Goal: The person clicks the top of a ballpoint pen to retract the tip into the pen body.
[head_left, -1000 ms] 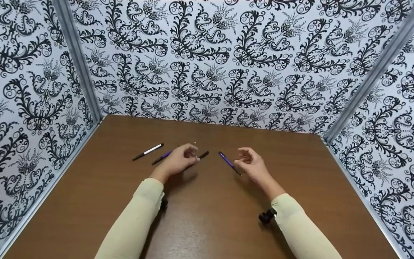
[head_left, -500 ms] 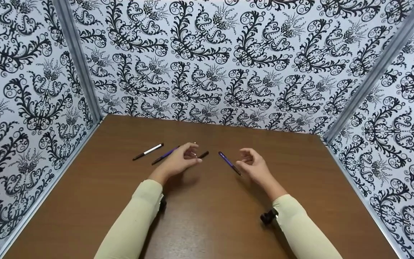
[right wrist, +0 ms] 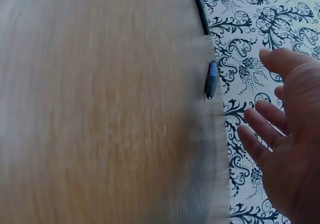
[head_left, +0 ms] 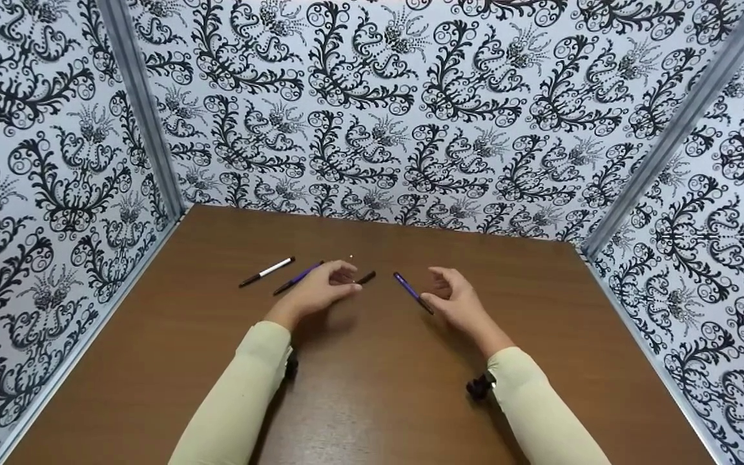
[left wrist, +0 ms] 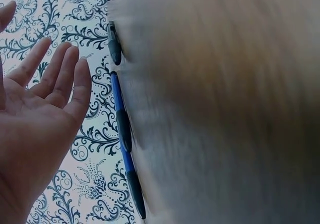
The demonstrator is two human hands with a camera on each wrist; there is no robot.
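Note:
My left hand (head_left: 320, 287) hovers over the table with its fingers loosely curved, holding nothing; the left wrist view shows the same hand (left wrist: 50, 97) with its fingers apart. Beneath it lies a black-ended pen (head_left: 366, 278), partly hidden by the hand. Just left of that is a purple-blue pen (head_left: 296, 280), its far end close to the hand's outline. My right hand (head_left: 459, 300) floats beside a blue pen (head_left: 411, 290), thumb over the pen's near part in the head view. In the right wrist view this pen (right wrist: 211, 79) is apart from the hand (right wrist: 295, 129).
A white pen with black ends (head_left: 267, 272) lies farthest left on the brown wooden table (head_left: 372, 368). Patterned black-and-white walls (head_left: 372, 116) enclose the table at the back and both sides, with grey metal posts (head_left: 136, 103) at the corners.
The left thumb has moved a little away from the fingers since a second ago. My right hand has shifted only slightly. The pens lie where they were.

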